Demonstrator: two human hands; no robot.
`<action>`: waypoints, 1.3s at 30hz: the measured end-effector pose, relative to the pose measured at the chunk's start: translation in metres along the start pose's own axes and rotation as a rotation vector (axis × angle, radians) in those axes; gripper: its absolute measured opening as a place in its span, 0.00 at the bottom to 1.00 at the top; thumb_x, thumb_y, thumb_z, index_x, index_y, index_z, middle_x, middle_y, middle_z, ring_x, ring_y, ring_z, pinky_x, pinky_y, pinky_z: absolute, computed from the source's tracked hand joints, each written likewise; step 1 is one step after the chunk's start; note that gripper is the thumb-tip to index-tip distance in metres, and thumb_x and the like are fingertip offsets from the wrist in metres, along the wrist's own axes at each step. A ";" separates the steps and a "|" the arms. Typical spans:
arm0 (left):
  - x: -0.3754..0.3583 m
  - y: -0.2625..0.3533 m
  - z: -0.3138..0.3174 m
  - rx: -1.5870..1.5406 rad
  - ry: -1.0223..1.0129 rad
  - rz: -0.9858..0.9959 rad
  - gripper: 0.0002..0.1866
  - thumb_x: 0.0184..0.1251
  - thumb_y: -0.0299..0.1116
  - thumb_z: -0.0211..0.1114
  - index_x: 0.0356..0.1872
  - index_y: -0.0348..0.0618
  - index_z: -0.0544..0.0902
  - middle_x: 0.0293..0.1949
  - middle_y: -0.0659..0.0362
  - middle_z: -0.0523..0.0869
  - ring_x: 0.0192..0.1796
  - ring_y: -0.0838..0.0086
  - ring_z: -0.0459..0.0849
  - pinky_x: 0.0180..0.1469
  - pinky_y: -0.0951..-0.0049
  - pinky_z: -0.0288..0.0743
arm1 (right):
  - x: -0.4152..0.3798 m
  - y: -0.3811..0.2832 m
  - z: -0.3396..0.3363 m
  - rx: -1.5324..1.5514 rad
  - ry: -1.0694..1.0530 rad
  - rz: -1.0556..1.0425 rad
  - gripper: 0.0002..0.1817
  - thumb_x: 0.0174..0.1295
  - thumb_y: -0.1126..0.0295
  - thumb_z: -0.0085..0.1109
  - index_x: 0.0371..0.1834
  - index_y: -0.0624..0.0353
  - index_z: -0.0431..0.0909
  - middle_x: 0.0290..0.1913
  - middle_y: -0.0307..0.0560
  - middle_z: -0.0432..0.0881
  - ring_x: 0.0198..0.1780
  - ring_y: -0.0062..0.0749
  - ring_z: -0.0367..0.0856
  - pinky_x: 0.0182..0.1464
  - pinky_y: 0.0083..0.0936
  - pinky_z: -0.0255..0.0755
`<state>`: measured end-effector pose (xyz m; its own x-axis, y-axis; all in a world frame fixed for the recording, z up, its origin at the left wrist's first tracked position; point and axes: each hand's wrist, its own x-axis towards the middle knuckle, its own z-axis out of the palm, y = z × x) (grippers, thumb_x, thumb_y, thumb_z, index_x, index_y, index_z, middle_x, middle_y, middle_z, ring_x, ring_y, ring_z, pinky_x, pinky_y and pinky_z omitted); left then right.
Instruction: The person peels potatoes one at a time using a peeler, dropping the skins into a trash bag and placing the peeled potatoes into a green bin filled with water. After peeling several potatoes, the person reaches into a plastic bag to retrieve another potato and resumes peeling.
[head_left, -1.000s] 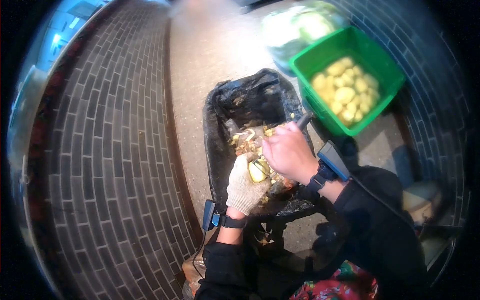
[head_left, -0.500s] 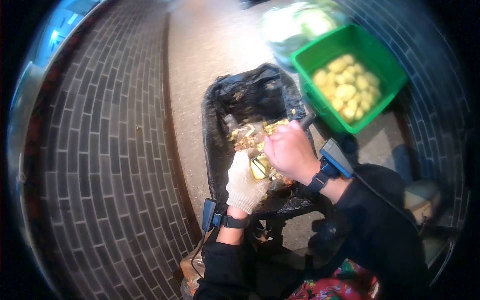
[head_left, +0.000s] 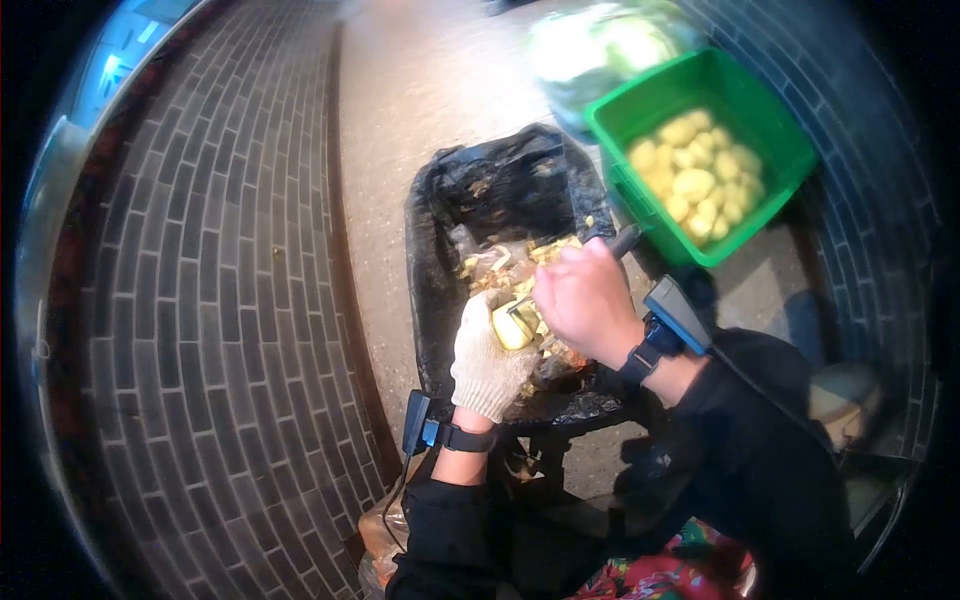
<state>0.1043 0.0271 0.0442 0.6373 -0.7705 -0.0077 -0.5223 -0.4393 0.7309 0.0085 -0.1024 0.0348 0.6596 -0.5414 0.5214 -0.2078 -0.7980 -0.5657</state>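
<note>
My left hand (head_left: 492, 358), in a cream knitted glove, holds a yellow, partly peeled potato (head_left: 514, 326) over a bin lined with a black bag (head_left: 432, 330). My bare right hand (head_left: 588, 302) is closed around a tool with a dark handle (head_left: 624, 241). The tool's thin end lies at the potato's upper right side; its shape is partly hidden by my fingers. Peelings and scraps (head_left: 500, 262) lie in the bin beneath both hands.
A green tub (head_left: 640, 190) of peeled potatoes (head_left: 694, 184) stands at the upper right. Behind it is a clear bag with pale green contents (head_left: 600, 48). A dark brick wall (head_left: 220, 290) runs along the left; another brick surface is at right. A plastic bag (head_left: 380, 535) sits below.
The tool has shifted slightly away from the potato's face, and more of the potato shows. My left hand has turned a little and both hands have moved slightly.
</note>
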 end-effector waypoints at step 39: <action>0.004 0.001 0.002 -0.100 -0.004 -0.114 0.30 0.48 0.21 0.73 0.55 0.42 0.72 0.47 0.54 0.83 0.48 0.68 0.83 0.53 0.70 0.77 | 0.002 0.000 0.008 0.046 0.061 -0.067 0.17 0.62 0.68 0.56 0.13 0.55 0.76 0.20 0.45 0.80 0.30 0.40 0.76 0.42 0.40 0.64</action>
<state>0.1048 0.0225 0.0438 0.6870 -0.7202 -0.0969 -0.3878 -0.4762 0.7892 0.0160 -0.1014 0.0310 0.6249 -0.5039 0.5963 -0.1304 -0.8204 -0.5567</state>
